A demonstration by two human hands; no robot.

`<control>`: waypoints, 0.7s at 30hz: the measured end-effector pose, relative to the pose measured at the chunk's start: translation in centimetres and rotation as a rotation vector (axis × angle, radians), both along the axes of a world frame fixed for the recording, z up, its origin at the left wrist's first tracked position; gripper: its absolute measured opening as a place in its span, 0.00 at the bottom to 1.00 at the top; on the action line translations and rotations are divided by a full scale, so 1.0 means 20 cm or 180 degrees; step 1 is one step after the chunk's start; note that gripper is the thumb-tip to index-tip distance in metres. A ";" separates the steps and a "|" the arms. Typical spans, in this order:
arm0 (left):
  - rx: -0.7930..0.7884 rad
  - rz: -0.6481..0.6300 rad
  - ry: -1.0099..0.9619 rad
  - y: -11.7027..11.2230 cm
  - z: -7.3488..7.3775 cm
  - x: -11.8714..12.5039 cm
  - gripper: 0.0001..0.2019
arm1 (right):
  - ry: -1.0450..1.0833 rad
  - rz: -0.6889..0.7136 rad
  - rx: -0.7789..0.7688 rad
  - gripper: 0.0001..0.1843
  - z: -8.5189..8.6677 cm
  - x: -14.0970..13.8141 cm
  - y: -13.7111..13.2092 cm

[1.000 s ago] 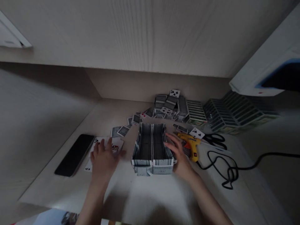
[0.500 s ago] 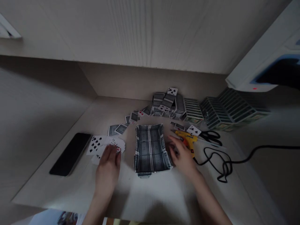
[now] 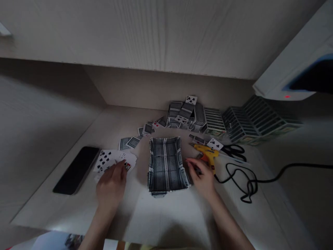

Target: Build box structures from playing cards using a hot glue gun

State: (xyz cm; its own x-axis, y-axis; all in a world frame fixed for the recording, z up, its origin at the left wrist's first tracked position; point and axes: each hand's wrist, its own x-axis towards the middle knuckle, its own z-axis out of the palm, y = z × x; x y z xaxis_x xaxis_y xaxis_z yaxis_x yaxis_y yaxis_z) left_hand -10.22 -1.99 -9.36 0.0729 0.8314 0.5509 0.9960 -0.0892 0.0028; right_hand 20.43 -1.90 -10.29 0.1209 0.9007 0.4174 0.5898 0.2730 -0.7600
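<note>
My left hand (image 3: pixel 111 182) is over a fanned pile of playing cards (image 3: pixel 104 158) with an eight of spades face up. Its fingers are closed at the pile's near edge, seemingly on a card; blur hides the exact grip. In the middle stands an open box (image 3: pixel 166 170) made of folded playing cards, dark patterned backs facing out. My right hand (image 3: pixel 202 177) rests just right of the box, beside its wall. Its thumb and forefinger curve loosely with a small gap between them, and I see nothing held. A yellow glue gun (image 3: pixel 208 152) lies just beyond that hand.
A black phone (image 3: pixel 76 170) lies at the left. Scissors (image 3: pixel 235 152) and a looped black cable (image 3: pixel 248 184) are on the right. Stacks of folded cards (image 3: pixel 182 113) and ribbed card panels (image 3: pixel 260 119) stand at the back. A shelf (image 3: pixel 130 38) overhangs the desk.
My left hand has shifted left and slightly toward me over the card pile. The right thumb and forefinger have drawn nearer each other beside the box.
</note>
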 end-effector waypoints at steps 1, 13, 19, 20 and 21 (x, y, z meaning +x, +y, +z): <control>0.0057 0.0024 0.0000 0.00 0.00 -0.01 0.11 | 0.0008 -0.0003 -0.0009 0.09 0.00 0.00 0.00; 0.0516 -0.0280 -0.0394 0.03 0.05 -0.04 0.07 | 0.0084 -0.0016 -0.0066 0.09 0.00 0.01 0.00; 0.0434 -0.0912 -0.0636 0.14 0.13 -0.05 0.14 | 0.0134 0.0008 -0.0115 0.09 0.00 0.00 0.00; 0.0435 -0.1048 -0.0813 0.17 0.15 -0.04 0.13 | 0.0146 0.0014 -0.0125 0.09 0.00 0.00 0.00; 0.0418 -0.1152 -0.1035 0.19 0.18 -0.03 0.12 | 0.0159 0.0020 -0.0136 0.09 0.00 0.00 -0.01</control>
State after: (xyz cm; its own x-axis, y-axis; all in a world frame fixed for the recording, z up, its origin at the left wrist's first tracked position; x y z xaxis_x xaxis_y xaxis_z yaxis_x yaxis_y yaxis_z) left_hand -10.73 1.86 -5.76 0.1512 0.7067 0.6912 0.8506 -0.4492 0.2733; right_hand 20.41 -2.01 -10.24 0.1349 0.9183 0.3721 0.5491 0.2433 -0.7995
